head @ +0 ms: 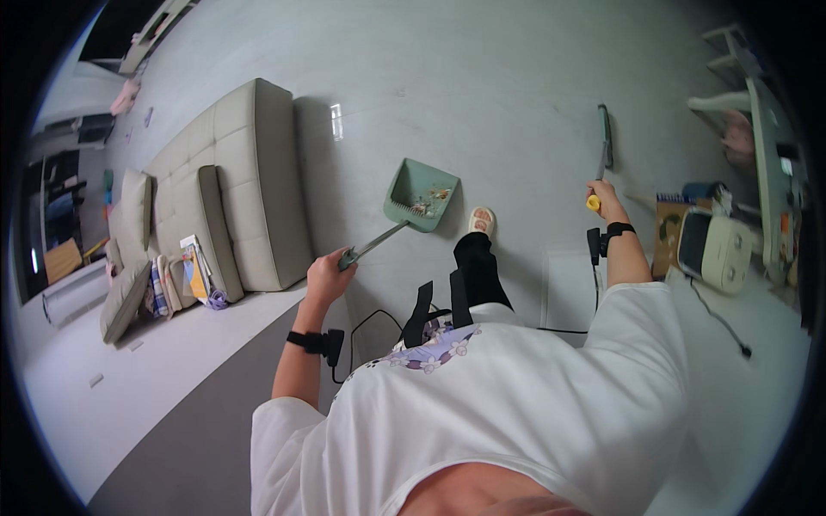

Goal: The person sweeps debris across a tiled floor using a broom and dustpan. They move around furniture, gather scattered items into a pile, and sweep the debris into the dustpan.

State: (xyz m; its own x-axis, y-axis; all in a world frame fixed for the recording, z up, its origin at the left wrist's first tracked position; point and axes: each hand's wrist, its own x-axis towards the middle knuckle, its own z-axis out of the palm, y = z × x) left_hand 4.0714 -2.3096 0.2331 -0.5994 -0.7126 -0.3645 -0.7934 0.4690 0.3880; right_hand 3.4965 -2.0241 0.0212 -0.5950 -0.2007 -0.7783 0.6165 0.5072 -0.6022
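Note:
My left hand (329,277) is closed around the upper end of a long-handled green dustpan (401,187). The pan lies in front of me at floor level, with crumbs and debris (431,201) inside and a row of comb teeth along its handle side. My right hand (604,195) grips the handle of a broom, its yellow end cap (593,202) showing beside my fingers. The broom's narrow green head (604,132) is farther out over the floor on the right, well apart from the dustpan. Whether its bristles touch the floor I cannot tell.
A beige tufted sofa (274,187) with cushions, books and folded cloth stands on the left. My foot in a light slipper (481,220) is just right of the dustpan. At right are a cardboard box (671,226), a cream appliance (716,251) with a loose cord (719,322), and a white table (765,174).

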